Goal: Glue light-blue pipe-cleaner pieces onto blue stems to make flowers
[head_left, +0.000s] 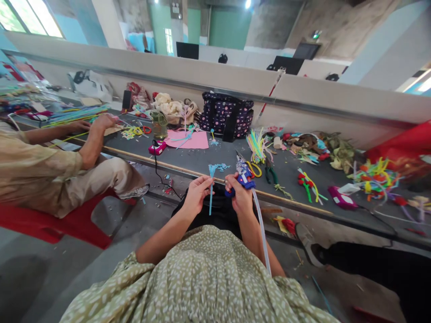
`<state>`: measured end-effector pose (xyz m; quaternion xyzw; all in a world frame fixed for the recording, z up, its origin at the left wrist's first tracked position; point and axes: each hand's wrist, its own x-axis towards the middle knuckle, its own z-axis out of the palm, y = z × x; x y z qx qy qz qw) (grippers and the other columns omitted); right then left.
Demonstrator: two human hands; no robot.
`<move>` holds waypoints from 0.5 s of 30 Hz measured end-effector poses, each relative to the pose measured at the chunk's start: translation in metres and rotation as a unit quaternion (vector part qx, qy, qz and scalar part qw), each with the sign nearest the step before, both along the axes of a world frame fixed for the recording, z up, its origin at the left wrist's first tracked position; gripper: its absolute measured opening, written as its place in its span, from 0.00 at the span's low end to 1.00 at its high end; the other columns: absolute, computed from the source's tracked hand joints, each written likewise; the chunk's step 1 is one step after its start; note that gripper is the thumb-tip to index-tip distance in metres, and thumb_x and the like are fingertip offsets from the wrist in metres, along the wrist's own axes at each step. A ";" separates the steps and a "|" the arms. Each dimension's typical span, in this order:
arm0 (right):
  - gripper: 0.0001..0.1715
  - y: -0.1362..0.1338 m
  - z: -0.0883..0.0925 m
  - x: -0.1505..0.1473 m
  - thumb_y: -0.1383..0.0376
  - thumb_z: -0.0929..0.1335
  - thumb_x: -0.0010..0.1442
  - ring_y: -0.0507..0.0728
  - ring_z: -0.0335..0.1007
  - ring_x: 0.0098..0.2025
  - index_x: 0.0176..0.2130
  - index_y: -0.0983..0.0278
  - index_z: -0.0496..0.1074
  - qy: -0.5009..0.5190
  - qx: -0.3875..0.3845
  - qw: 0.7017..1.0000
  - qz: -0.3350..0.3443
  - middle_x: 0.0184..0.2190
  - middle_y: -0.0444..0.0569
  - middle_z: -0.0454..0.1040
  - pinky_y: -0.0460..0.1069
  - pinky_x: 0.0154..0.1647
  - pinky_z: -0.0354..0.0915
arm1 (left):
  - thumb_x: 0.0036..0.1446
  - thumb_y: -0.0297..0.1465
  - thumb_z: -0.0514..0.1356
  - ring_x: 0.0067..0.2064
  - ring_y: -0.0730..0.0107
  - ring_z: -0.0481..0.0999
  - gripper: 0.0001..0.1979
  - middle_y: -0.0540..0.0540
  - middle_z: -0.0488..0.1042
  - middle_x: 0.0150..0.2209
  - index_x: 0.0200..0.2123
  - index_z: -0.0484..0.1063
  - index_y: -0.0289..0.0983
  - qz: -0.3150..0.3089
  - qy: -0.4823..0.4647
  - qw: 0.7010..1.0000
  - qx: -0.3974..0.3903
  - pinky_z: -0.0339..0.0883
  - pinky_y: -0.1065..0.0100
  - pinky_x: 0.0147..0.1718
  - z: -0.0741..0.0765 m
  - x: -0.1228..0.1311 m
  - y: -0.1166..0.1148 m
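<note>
My left hand (198, 194) pinches a light blue pipe cleaner (211, 199), held upright with a frayed, bushy top above the fingers. In my right hand (241, 197) is a blue glue gun (245, 180), its nozzle aimed away from me toward the table. A long clear glue stick (261, 224) trails from the back of the gun along my forearm. Small blue scraps (220, 167) lie on the table edge just behind the pipe cleaner. Scissors with yellow handles (255, 169) and green-handled pliers (270, 172) rest right of the gun.
A pink sheet (188, 139), a glass jar (159, 124) and a dark patterned bag (227, 114) stand along the dark table (202, 157). Bundled pipe cleaners (257, 146) lie to the right. At left, a co-worker's arm (90, 143) reaches over the table beside a red stool (84, 220).
</note>
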<state>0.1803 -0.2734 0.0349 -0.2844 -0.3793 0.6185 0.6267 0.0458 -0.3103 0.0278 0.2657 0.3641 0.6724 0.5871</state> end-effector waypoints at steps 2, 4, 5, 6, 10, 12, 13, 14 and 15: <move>0.19 0.001 -0.003 0.003 0.63 0.76 0.46 0.45 0.58 0.20 0.34 0.61 0.65 0.009 -0.011 1.000 0.013 0.23 0.38 0.70 0.43 0.21 0.56 | 0.40 0.35 0.75 0.25 0.79 0.72 0.17 0.51 0.74 0.27 0.31 0.76 0.34 -0.010 -0.020 1.000 -0.014 0.71 0.76 0.25 -0.003 -0.002 0.002; 0.18 0.003 -0.005 0.006 0.64 0.75 0.47 0.45 0.57 0.20 0.34 0.61 0.64 0.011 -0.023 0.999 0.021 0.22 0.37 0.69 0.43 0.21 0.55 | 0.39 0.33 0.75 0.25 0.79 0.73 0.17 0.51 0.75 0.27 0.33 0.76 0.34 -0.018 -0.042 0.998 -0.033 0.72 0.76 0.25 -0.006 -0.003 0.003; 0.18 0.004 -0.006 0.007 0.64 0.75 0.47 0.45 0.58 0.20 0.34 0.61 0.64 0.008 -0.029 0.999 0.021 0.23 0.37 0.69 0.43 0.21 0.55 | 0.39 0.33 0.75 0.25 0.79 0.73 0.18 0.51 0.75 0.27 0.34 0.76 0.34 -0.021 -0.052 0.998 -0.041 0.72 0.76 0.24 -0.008 -0.003 0.004; 0.17 0.004 -0.006 0.008 0.64 0.75 0.47 0.45 0.58 0.21 0.33 0.61 0.64 0.002 -0.033 0.999 0.019 0.23 0.38 0.69 0.43 0.21 0.55 | 0.39 0.32 0.75 0.25 0.79 0.73 0.18 0.51 0.75 0.27 0.34 0.76 0.34 -0.023 -0.061 0.997 -0.047 0.72 0.76 0.24 -0.009 -0.004 0.005; 0.17 0.005 -0.007 0.010 0.64 0.75 0.46 0.46 0.60 0.23 0.34 0.61 0.66 -0.041 -0.032 0.999 0.002 0.30 0.41 0.74 0.45 0.23 0.58 | 0.40 0.30 0.75 0.24 0.80 0.73 0.17 0.51 0.76 0.28 0.34 0.77 0.33 -0.034 -0.075 0.995 -0.053 0.70 0.78 0.24 -0.012 -0.005 0.006; 0.17 0.005 -0.008 0.009 0.63 0.76 0.46 0.46 0.60 0.22 0.34 0.61 0.67 -0.062 -0.023 0.998 0.003 0.30 0.40 0.73 0.45 0.23 0.59 | 0.40 0.31 0.75 0.24 0.81 0.73 0.18 0.51 0.76 0.28 0.35 0.77 0.33 -0.040 -0.073 0.995 -0.045 0.69 0.79 0.24 -0.014 -0.005 0.007; 0.17 0.004 -0.009 0.009 0.62 0.76 0.46 0.46 0.60 0.22 0.34 0.61 0.68 -0.068 -0.018 0.997 0.008 0.28 0.39 0.72 0.45 0.23 0.59 | 0.39 0.31 0.76 0.24 0.82 0.73 0.18 0.51 0.76 0.28 0.35 0.77 0.33 -0.042 -0.073 0.996 -0.041 0.69 0.79 0.24 -0.014 -0.005 0.007; 0.17 0.003 -0.010 0.007 0.62 0.76 0.46 0.46 0.60 0.22 0.34 0.61 0.68 -0.073 -0.015 0.997 0.017 0.26 0.38 0.70 0.45 0.24 0.58 | 0.40 0.31 0.76 0.24 0.82 0.73 0.18 0.51 0.76 0.28 0.35 0.77 0.33 -0.044 -0.072 0.996 -0.037 0.69 0.80 0.24 -0.015 -0.005 0.007; 0.17 0.002 -0.012 0.006 0.61 0.76 0.46 0.46 0.59 0.22 0.34 0.61 0.68 -0.077 -0.014 0.997 0.026 0.25 0.38 0.69 0.45 0.23 0.58 | 0.40 0.31 0.75 0.24 0.82 0.72 0.17 0.51 0.76 0.28 0.34 0.77 0.33 -0.045 -0.071 0.996 -0.035 0.69 0.80 0.24 -0.016 -0.006 0.007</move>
